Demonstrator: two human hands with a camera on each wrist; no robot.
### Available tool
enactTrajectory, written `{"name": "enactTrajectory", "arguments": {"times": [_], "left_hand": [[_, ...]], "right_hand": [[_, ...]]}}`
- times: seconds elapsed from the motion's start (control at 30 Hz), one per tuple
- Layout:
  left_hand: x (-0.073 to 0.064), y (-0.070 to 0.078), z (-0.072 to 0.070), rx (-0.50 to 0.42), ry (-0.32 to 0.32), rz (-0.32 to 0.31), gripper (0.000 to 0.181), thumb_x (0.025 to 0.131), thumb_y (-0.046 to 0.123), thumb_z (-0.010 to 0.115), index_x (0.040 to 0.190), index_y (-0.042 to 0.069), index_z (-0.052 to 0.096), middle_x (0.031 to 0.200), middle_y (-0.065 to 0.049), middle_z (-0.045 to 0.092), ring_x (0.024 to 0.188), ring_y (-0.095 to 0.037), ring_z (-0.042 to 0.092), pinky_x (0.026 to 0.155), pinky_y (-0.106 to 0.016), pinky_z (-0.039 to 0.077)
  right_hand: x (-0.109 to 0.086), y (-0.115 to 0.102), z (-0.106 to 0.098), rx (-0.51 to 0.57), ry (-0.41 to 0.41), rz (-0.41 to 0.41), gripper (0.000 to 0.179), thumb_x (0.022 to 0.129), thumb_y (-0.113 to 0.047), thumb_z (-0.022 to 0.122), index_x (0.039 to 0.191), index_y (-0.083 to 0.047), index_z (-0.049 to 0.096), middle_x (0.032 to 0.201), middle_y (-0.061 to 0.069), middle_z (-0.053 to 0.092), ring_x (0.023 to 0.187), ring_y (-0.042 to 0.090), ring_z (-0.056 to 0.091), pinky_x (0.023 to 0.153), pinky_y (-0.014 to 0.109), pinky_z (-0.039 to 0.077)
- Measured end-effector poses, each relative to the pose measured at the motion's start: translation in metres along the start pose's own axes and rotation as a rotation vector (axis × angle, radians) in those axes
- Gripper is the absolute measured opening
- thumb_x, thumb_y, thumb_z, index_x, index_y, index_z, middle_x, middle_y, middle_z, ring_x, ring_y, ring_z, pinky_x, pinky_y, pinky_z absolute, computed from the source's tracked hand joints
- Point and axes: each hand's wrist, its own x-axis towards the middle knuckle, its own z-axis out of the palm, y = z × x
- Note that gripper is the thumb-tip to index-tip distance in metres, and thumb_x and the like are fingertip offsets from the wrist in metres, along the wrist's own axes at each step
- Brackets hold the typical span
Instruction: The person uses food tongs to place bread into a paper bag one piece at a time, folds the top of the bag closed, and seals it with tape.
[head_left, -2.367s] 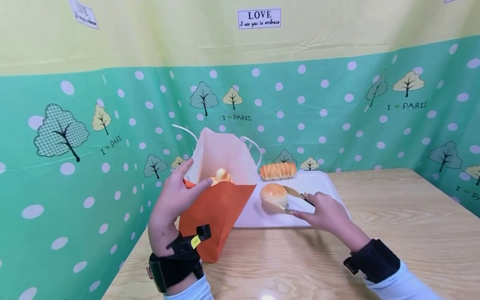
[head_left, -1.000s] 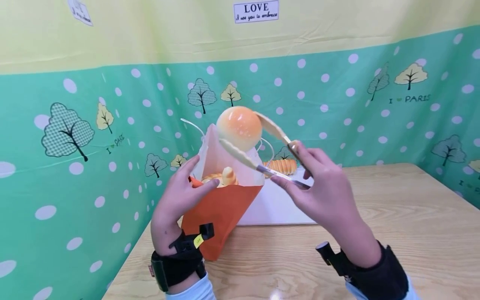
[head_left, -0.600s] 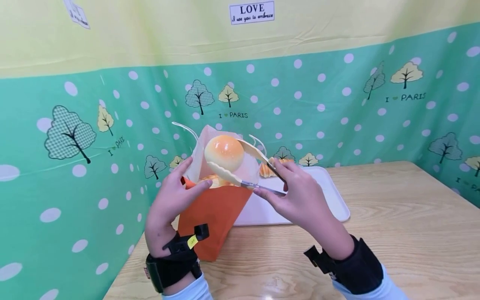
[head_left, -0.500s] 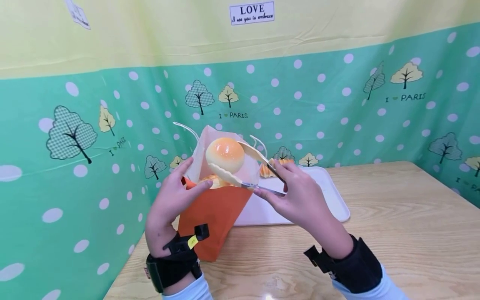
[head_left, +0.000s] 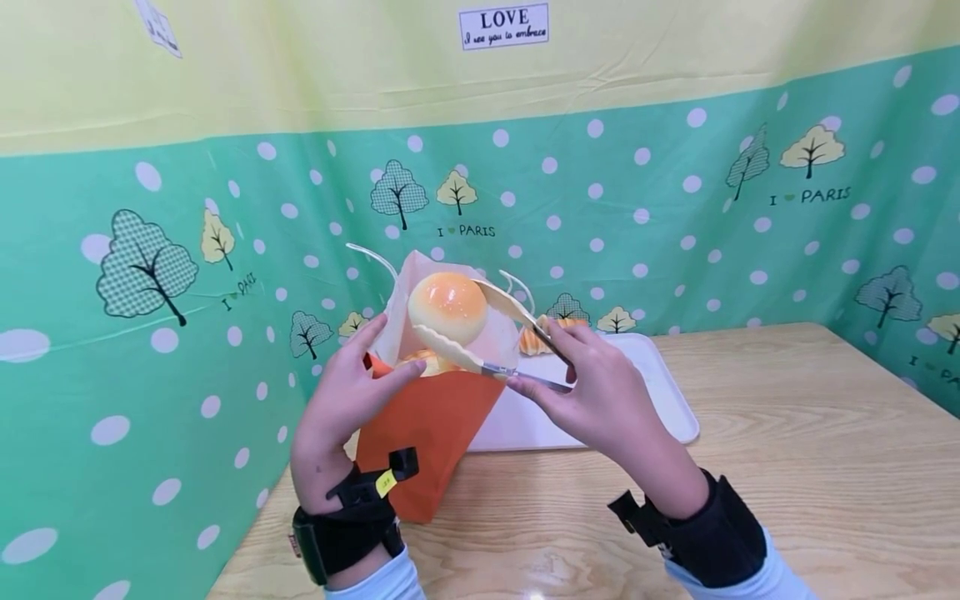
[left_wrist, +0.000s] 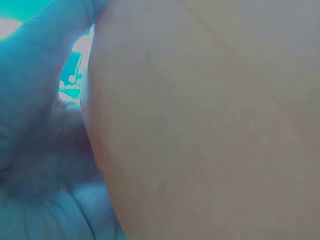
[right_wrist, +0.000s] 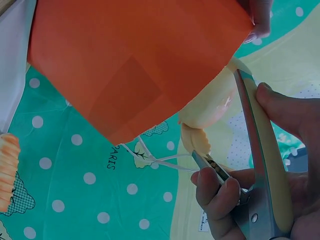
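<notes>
My right hand [head_left: 600, 396] squeezes a pair of tongs [head_left: 525, 375], whose cream, scalloped tips clasp a round glossy bun [head_left: 448, 307]. The bun hangs in the mouth of an orange paper bag [head_left: 427, 433], in front of its raised pale back wall. Inside the bag, other bread [head_left: 435, 363] shows just below the bun. My left hand [head_left: 348, 387] holds the bag's left rim, thumb across the opening; its other fingers are partly hidden. The right wrist view shows the bun [right_wrist: 212, 107] between the tong tips beside the bag's edge. Bag paper [left_wrist: 200, 125] fills most of the left wrist view.
A white tray [head_left: 660, 392] lies behind and right of the bag. On its far side sits a ridged bread roll [head_left: 534, 340], partly covered by my right hand and the tongs. White string handles [head_left: 372, 257] stick up from the bag. A patterned curtain backs the wooden table [head_left: 787, 467].
The tongs have lifted the round bun off the tray and carried it leftward, then down into the bag's mouth. Over the last half second almost nothing moves. The left hand stays at the bag.
</notes>
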Motion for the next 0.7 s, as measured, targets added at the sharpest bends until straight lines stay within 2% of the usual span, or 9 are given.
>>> {"name": "enactTrajectory", "arguments": {"times": [0.3, 0.43, 0.53, 0.7], "left_hand": [[-0.0009, 0.0, -0.002, 0.0, 0.001, 0.01, 0.085, 0.081, 0.045, 0.065, 0.148, 0.015, 0.024, 0.111, -0.017, 0.055, 0.082, -0.024, 0.054, 0.071, -0.037, 0.05], [-0.001, -0.0014, -0.0027, -0.001, 0.004, 0.0, 0.084, 0.081, 0.044, 0.065, 0.149, 0.015, 0.023, 0.085, -0.012, 0.053, 0.071, -0.023, 0.054, 0.065, -0.035, 0.048], [-0.0012, -0.0029, -0.0033, 0.006, 0.011, -0.024, 0.085, 0.082, 0.044, 0.064, 0.149, 0.014, 0.022, 0.07, -0.007, 0.044, 0.058, -0.02, 0.05, 0.061, -0.033, 0.045], [-0.0002, -0.0055, -0.0037, 0.025, 0.023, -0.05, 0.088, 0.081, 0.047, 0.064, 0.149, 0.012, 0.02, 0.081, -0.009, 0.042, 0.05, -0.017, 0.043, 0.059, -0.033, 0.041]], "right_hand": [[0.0014, 0.0, 0.004, 0.038, 0.037, -0.014, 0.073, 0.072, -0.05, 0.072, 0.13, -0.008, 0.056, 0.102, 0.003, 0.062, 0.062, 0.011, 0.046, 0.046, 0.028, 0.04], [0.0022, 0.0003, 0.0063, 0.058, 0.061, -0.025, 0.076, 0.071, -0.05, 0.073, 0.131, -0.007, 0.055, 0.098, 0.004, 0.062, 0.061, 0.011, 0.047, 0.047, 0.028, 0.041], [0.0035, 0.0012, 0.0065, 0.082, 0.114, -0.033, 0.077, 0.07, -0.048, 0.074, 0.13, -0.005, 0.054, 0.093, 0.007, 0.063, 0.061, 0.012, 0.047, 0.046, 0.029, 0.041], [0.0072, 0.0047, 0.0042, 0.095, 0.218, -0.049, 0.076, 0.069, -0.045, 0.075, 0.127, 0.0, 0.056, 0.084, 0.008, 0.06, 0.061, 0.013, 0.046, 0.046, 0.031, 0.04]]}}
